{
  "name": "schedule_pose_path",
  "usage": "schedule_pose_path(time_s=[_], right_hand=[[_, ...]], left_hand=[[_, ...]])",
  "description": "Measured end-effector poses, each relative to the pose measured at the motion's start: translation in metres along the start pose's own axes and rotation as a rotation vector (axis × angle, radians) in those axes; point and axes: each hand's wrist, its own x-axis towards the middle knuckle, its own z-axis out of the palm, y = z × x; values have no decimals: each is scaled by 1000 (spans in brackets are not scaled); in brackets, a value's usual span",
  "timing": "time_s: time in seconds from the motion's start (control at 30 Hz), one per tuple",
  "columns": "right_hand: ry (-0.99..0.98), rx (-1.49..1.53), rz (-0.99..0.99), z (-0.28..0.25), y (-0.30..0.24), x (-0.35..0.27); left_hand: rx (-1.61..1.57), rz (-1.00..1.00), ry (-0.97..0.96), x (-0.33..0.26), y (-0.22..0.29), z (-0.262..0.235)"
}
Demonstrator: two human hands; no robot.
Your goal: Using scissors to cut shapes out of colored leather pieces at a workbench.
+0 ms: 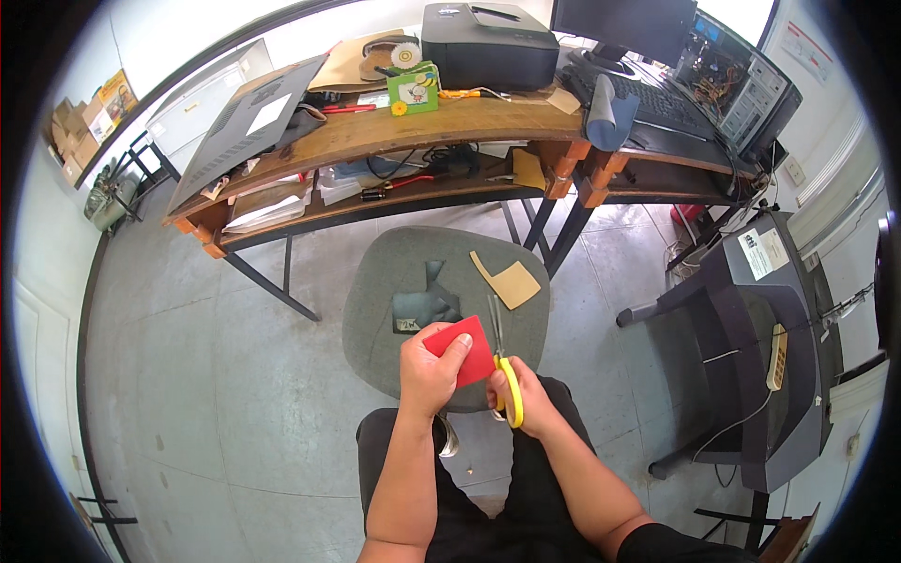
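My left hand [430, 368] pinches a flat red piece of sheet material [476, 353], thumb on top, over the near part of a grey chair seat [375, 272]. In my right hand [533, 405] is a pair of scissors [510, 389] with yellow handles, the fingers wrapped round the loops. Its blades [496, 322] point away from me, a little apart, alongside the red piece's right edge. On the seat lie dark blue-grey cut scraps [422, 308] to the left and a tan piece with a narrow strip [514, 283] to the right.
Beyond the seat stands a wooden desk [357, 131] bearing a black printer [488, 47], a green box [413, 92] and a keyboard [648, 101]. An open computer case [741, 89] stands at the far right. A dark grey plastic unit [760, 375] with a power strip [777, 357] is at the right.
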Motion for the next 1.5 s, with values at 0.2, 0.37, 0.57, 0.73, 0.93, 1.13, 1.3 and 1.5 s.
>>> schedule_pose_path(time_s=[0.2, 0.37, 0.57, 0.73, 0.93, 1.13, 1.3, 1.5], right_hand=[[25, -1002, -90, -17, 13, 25], [-16, -1167, -267, -17, 35, 47], [-34, -1115, -403, -18, 30, 75], [32, -21, -185, 29, -33, 64], [84, 24, -284, 31, -55, 73], [56, 112, -234, 32, -49, 71], [-181, -89, -76, 23, -40, 75], [-501, -134, 76, 7, 0, 90]], left_hand=[[-457, -54, 123, 14, -28, -23], [-637, -77, 92, 16, -24, -24], [-728, 2, 83, 18, -39, -21], [-711, 31, 124, 16, -44, -8], [-666, 65, -81, 11, -34, -5], [-702, -55, -149, 15, -36, -20], [-444, -209, -6, 28, -53, -52], [-268, -290, 3, 41, -82, -70]])
